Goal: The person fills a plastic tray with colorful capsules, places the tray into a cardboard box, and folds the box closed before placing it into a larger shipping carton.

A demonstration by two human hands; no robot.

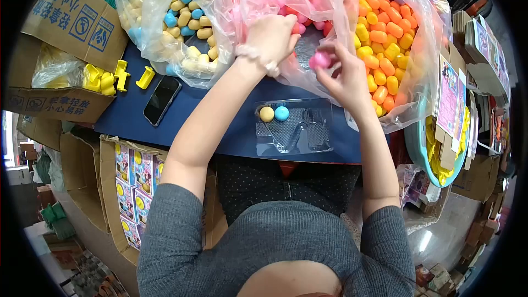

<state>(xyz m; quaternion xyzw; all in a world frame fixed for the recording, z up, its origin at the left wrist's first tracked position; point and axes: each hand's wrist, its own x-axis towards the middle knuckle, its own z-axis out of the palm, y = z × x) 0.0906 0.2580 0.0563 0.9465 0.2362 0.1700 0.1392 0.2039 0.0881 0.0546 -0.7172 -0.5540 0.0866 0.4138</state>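
Observation:
My left hand [271, 37], a beaded band at its wrist, is curled at the mouth of the clear bag of pink capsules [301, 17]. Its fingers bend downward, and I cannot tell what they close on. Between the thumb and fingers of my right hand [347, 76] is a bright pink capsule [320, 60], held above the bag's near edge. Below both hands a clear plastic blister tray [294, 146] lies on the dark blue table top. A yellow capsule [267, 114] and a blue capsule [281, 113] sit side by side in its upper left.
At left stands a bag of cream and blue capsules [193, 17]; at right, one of orange and yellow capsules [386, 38]. A phone [162, 100] and yellow plastic parts [144, 77] lie by an open carton [82, 16]. A teal basin [419, 148] stands at the right edge.

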